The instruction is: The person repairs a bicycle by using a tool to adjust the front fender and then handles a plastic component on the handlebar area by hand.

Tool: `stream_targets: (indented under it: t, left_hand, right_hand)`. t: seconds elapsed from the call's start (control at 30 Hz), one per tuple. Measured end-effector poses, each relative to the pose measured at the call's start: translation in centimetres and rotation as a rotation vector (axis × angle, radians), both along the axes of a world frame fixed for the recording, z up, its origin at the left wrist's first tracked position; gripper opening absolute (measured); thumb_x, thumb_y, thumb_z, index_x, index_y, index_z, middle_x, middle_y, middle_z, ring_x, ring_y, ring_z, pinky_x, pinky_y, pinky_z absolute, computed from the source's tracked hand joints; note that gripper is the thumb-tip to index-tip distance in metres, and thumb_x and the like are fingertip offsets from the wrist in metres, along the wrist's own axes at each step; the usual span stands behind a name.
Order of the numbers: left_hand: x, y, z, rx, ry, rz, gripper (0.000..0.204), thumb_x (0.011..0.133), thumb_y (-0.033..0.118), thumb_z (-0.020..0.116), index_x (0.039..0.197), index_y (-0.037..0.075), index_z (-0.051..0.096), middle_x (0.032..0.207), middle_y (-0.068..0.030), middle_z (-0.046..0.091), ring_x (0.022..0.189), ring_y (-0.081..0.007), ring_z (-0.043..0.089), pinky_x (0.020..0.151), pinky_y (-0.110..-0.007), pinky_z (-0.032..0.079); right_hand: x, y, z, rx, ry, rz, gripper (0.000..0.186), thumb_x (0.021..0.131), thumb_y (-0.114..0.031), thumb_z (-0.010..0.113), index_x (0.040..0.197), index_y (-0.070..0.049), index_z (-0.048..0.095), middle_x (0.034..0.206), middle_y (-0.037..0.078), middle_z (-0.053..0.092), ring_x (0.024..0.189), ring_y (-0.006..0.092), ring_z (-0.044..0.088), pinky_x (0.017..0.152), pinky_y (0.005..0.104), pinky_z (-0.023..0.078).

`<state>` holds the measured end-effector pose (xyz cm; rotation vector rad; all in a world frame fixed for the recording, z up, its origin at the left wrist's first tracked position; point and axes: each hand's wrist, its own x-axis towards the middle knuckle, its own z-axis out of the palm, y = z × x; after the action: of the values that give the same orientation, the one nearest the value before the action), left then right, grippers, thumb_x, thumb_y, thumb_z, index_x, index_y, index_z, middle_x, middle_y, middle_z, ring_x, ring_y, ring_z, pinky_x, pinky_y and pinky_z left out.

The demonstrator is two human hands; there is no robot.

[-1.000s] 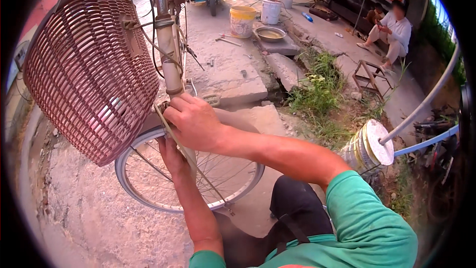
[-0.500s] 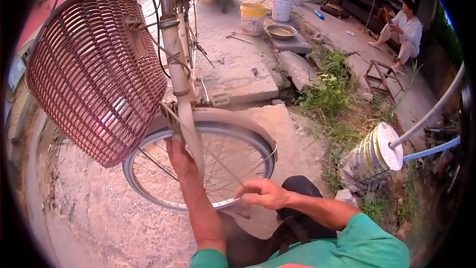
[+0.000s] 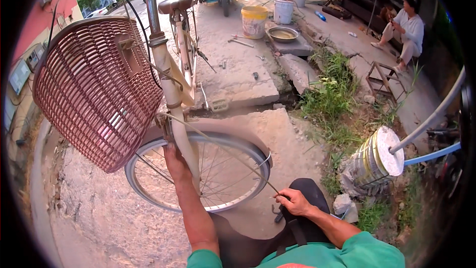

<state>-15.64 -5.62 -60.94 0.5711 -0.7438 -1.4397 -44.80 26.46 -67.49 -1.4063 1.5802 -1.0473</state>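
Observation:
A cream bicycle [image 3: 171,94] with a brown wicker basket [image 3: 94,94] stands before me on its front wheel [image 3: 129,168]. My left hand [image 3: 176,161] reaches up beside the front fork, below the basket, at a metal fitting [image 3: 166,131]; its fingertips are hidden there. A long, thin cable-like rod [image 3: 218,143] runs from that area down to the right. My right hand [image 3: 293,201] holds its lower end in a pinch, low beside my dark-trousered knee.
A person [image 3: 406,34] sits at the upper right. A plastic bucket [image 3: 254,22], metal basin [image 3: 282,34], rusty frame [image 3: 384,84] and loose tools [image 3: 240,43] lie beyond a cracked slab edge with weeds [image 3: 327,94]. A concrete-filled bucket [image 3: 372,159] with poles is at right.
My right hand has moved from the fork down and to the right, drawing the rod's end along. My left hand stays by the fork. The view has shifted slightly.

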Motion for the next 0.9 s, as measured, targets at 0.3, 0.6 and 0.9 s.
stream_targets:
  t: [0.3, 0.6, 0.9]
  left_hand:
    - [-2.5, 1.7, 2.8, 0.095, -0.109, 0.079, 0.046, 0.112, 0.036, 0.039, 0.142, 0.004, 0.054, 0.13, -0.0058, 0.065, 0.119, -0.0196, 0.059, 0.105, -0.037, 0.043]
    - [-2.3, 2.1, 1.9, -0.052, -0.489, 0.268, 0.047, 0.113, 0.028, 0.033, 0.139, -0.006, 0.054, 0.133, -0.0164, 0.061, 0.117, -0.0259, 0.059, 0.104, -0.039, 0.044]
    - [-2.5, 2.7, 2.2, -0.061, -0.557, 0.274, 0.047, 0.113, 0.029, 0.034, 0.133, -0.006, 0.059, 0.123, -0.0156, 0.065, 0.11, -0.0243, 0.061, 0.098, -0.037, 0.045]
  right_hand:
    - [-0.8, 0.6, 4.5, -0.149, -0.236, -0.086, 0.017, 0.102, -0.011, 0.063, 0.112, -0.002, 0.073, 0.089, 0.008, 0.07, 0.074, 0.014, 0.07, 0.067, 0.0285, 0.055]
    - [-3.9, 1.8, 8.8, -0.221, -0.291, -0.149, 0.018, 0.102, -0.012, 0.065, 0.114, -0.002, 0.074, 0.08, 0.002, 0.065, 0.068, 0.0084, 0.06, 0.062, 0.0262, 0.049]
    - [-6.4, 4.7, 8.3, -0.214, -0.215, -0.19, 0.017, 0.098, -0.011, 0.07, 0.111, -0.003, 0.076, 0.08, 0.003, 0.066, 0.069, 0.0099, 0.059, 0.063, 0.0278, 0.048]
